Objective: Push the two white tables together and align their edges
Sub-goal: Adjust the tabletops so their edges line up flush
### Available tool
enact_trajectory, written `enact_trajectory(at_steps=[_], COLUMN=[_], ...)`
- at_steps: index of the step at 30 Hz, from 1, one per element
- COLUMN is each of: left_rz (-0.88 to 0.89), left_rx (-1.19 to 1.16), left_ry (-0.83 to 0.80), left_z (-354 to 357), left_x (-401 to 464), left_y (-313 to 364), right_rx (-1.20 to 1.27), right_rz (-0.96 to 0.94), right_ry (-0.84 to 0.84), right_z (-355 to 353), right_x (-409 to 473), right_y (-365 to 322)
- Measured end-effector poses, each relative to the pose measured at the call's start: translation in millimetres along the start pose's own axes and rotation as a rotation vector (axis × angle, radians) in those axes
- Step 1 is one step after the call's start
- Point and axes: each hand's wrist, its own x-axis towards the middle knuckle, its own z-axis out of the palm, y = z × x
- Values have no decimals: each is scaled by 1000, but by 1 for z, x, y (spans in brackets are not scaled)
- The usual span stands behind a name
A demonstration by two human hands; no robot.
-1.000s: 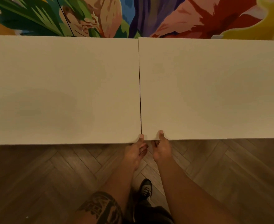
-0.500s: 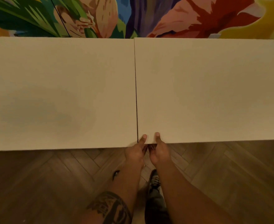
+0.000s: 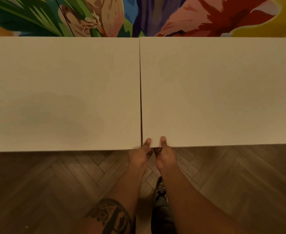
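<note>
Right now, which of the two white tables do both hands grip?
The right table: both thumbs rest on its near-left corner, the left hand and right hand beside the seam.

You have two white tables: left table (image 3: 62,92), right table (image 3: 220,88). One dark seam (image 3: 140,98) between them. Two hands at the near edge: left hand (image 3: 139,155), right hand (image 3: 166,153). Two thumbs up on the right table's near left corner. One shoe (image 3: 160,191). One forearm tattoo (image 3: 110,215).
</note>
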Motion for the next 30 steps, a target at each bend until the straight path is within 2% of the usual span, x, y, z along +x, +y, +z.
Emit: enact_trajectory(at_steps=[6,12,17,24,30], left_rz=[-13,20,-24,-84,-70], left_rx=[116,72,27,-49,-28], left_ry=[-59,-51,-3,15,52], left_z=[-6,-5,-1,1,-3], left_x=[-9,-20,-22,-22,-17], left_y=[-3,-4,-1,2,14], right_rx=[-45,-28,16,9,7], right_rz=[-3,-73,-102,-82,-78], right_ry=[12,1,33,80,50], right_z=[-17,-24,-19,-7,3], right_x=[-3,-6,-4,-1,2], right_y=[2,5,8,11,16])
